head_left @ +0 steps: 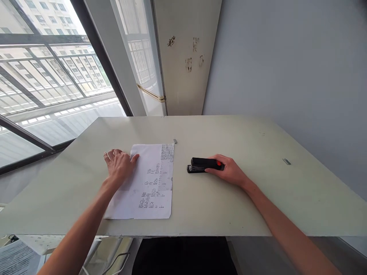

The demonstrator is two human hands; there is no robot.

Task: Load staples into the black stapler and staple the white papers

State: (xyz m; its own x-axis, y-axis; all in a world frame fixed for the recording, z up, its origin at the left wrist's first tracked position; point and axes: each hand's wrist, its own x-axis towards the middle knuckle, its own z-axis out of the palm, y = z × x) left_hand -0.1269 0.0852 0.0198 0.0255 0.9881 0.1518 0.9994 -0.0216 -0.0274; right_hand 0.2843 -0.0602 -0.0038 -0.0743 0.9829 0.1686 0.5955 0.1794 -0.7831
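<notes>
The left hand (119, 166), fingers apart, lies at the printed sheets' (153, 179) left edge with its thumb on top, apparently to steady them on the surface (223, 133). The right hand's (229, 171) fingers are clamped around the right end of the stapler (198, 162), probably for control. It sits right of the sheets, nose pointing left: black, red-marked, its arm raised slightly above the base.

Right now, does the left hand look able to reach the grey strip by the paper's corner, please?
Probably yes: only flat paper and bare tabletop seem to lie between the left hand and the grey strip.
</notes>
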